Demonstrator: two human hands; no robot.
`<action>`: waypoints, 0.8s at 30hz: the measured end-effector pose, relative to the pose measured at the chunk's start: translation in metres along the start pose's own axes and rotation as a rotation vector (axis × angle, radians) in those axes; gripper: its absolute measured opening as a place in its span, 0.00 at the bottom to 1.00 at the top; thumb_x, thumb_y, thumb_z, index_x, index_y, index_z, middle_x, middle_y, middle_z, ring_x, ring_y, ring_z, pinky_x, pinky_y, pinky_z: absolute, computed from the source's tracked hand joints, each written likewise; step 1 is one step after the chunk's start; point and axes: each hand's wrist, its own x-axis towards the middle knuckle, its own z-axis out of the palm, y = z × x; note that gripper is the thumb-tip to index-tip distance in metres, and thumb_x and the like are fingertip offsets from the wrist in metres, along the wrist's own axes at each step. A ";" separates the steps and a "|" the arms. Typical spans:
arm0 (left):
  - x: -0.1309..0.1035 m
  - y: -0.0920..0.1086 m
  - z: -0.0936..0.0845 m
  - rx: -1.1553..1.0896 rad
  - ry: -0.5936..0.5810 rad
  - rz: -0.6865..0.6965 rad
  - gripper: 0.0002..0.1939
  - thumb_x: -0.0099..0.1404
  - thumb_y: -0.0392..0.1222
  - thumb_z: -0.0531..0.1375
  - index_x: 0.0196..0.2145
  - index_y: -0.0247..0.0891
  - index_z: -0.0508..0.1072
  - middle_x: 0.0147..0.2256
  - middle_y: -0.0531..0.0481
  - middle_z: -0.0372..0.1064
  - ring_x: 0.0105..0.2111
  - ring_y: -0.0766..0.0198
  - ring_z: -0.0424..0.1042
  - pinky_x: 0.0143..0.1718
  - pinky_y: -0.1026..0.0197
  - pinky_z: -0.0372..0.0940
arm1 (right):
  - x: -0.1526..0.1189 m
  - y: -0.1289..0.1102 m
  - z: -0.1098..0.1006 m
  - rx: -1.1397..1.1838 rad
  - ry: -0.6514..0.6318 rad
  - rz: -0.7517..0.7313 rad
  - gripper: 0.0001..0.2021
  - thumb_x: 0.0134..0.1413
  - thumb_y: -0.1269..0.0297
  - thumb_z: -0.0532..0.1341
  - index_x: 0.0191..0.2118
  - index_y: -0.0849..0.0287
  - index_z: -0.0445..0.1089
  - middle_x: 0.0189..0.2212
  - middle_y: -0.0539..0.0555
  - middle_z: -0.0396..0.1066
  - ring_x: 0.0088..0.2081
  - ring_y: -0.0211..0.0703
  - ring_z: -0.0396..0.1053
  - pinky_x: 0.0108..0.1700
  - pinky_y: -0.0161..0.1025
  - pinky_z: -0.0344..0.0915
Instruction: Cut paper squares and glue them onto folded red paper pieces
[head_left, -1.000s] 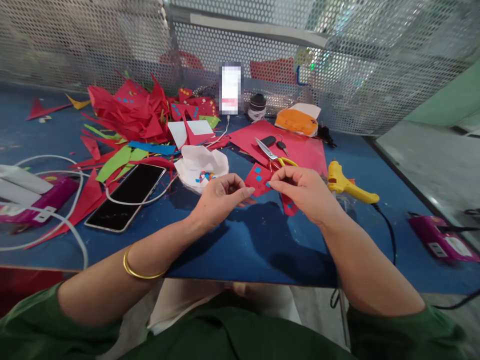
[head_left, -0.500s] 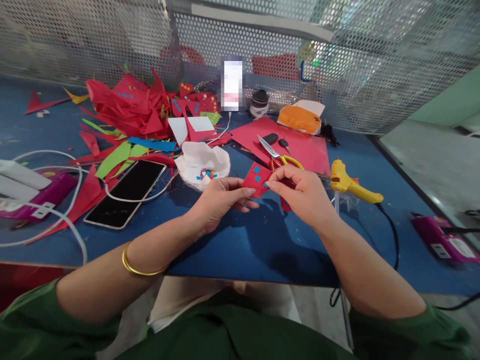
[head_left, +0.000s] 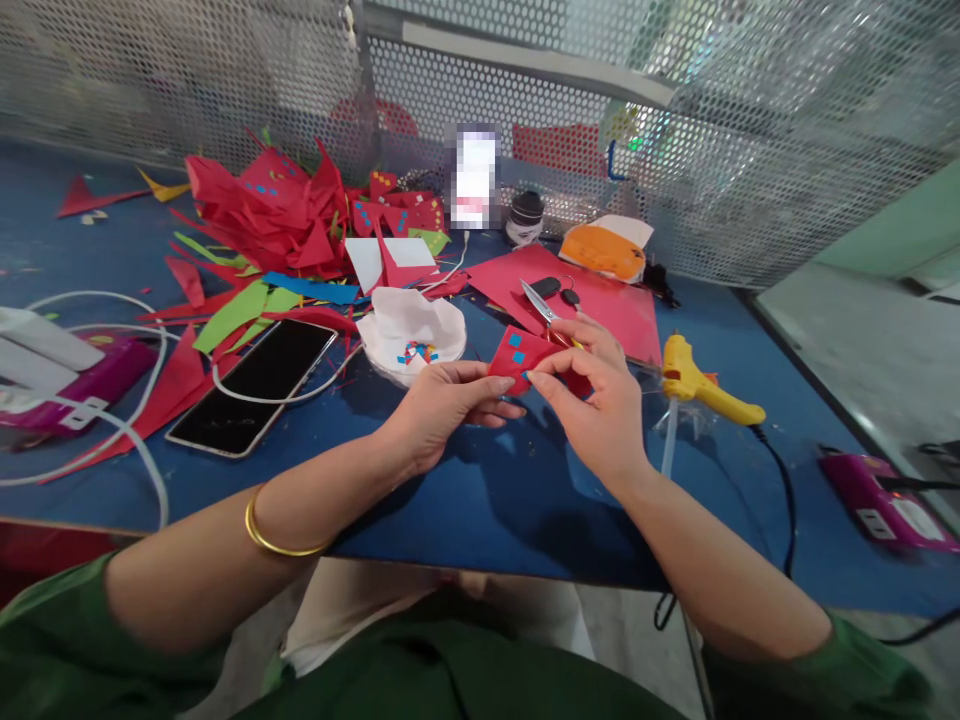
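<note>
Pinched in my left hand (head_left: 446, 412) is a small piece of red paper (head_left: 499, 362) held above the table. Two blue squares (head_left: 517, 348) sit on its face. At its lower right edge, the thumb and forefinger of my right hand (head_left: 600, 405) are closed on a tiny blue paper square (head_left: 529, 376) against the red paper. More red paper shows behind my right fingers. Just left of the piece stands a white paper-lined bowl (head_left: 451, 318) with blue, red and white paper bits (head_left: 417, 353) in it. Scissors (head_left: 538, 300) lie behind my right hand, their handles partly hidden.
A yellow glue gun (head_left: 701, 382) with a cord rests at right. A dark phone (head_left: 262, 385) and white cable lie at left. Behind are a red paper heap (head_left: 281, 220), a red sheet (head_left: 622, 325), keys (head_left: 570, 297), a lit phone (head_left: 474, 175) and a mesh panel (head_left: 465, 85).
My right fingers have shifted slightly left and down on the red paper, with the other fingers lifting and spreading. My left hand keeps its hold. The view has turned a little.
</note>
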 end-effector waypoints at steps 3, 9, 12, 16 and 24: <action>0.000 0.000 0.000 0.003 0.005 -0.005 0.03 0.58 0.37 0.68 0.30 0.35 0.79 0.26 0.50 0.78 0.28 0.66 0.78 0.29 0.68 0.70 | -0.001 0.001 0.002 0.008 0.009 -0.013 0.04 0.55 0.66 0.66 0.30 0.54 0.73 0.52 0.57 0.71 0.60 0.53 0.63 0.63 0.58 0.56; 0.000 0.000 0.000 -0.008 -0.015 -0.007 0.02 0.59 0.36 0.67 0.29 0.35 0.79 0.26 0.50 0.78 0.27 0.66 0.78 0.28 0.69 0.70 | -0.003 0.000 0.004 0.029 0.020 -0.011 0.04 0.55 0.66 0.65 0.29 0.55 0.73 0.52 0.57 0.72 0.59 0.53 0.64 0.62 0.60 0.57; 0.000 0.000 0.000 -0.019 -0.022 -0.002 0.02 0.59 0.36 0.67 0.29 0.35 0.79 0.26 0.50 0.78 0.27 0.67 0.78 0.28 0.69 0.70 | -0.003 -0.001 0.005 0.034 0.016 -0.008 0.04 0.55 0.65 0.65 0.29 0.54 0.72 0.51 0.58 0.72 0.59 0.53 0.64 0.62 0.60 0.58; 0.000 0.000 0.000 -0.010 -0.015 -0.010 0.04 0.57 0.37 0.69 0.28 0.35 0.79 0.26 0.50 0.78 0.28 0.66 0.78 0.29 0.69 0.70 | -0.003 -0.002 0.005 0.012 0.007 -0.027 0.05 0.56 0.66 0.64 0.29 0.53 0.70 0.49 0.58 0.72 0.58 0.53 0.65 0.61 0.60 0.58; 0.001 -0.002 0.000 0.009 0.016 0.008 0.06 0.55 0.39 0.70 0.28 0.34 0.79 0.26 0.49 0.78 0.28 0.65 0.78 0.30 0.67 0.70 | -0.005 -0.004 0.007 -0.004 -0.005 -0.021 0.06 0.55 0.67 0.64 0.28 0.53 0.68 0.49 0.56 0.73 0.57 0.52 0.66 0.60 0.59 0.58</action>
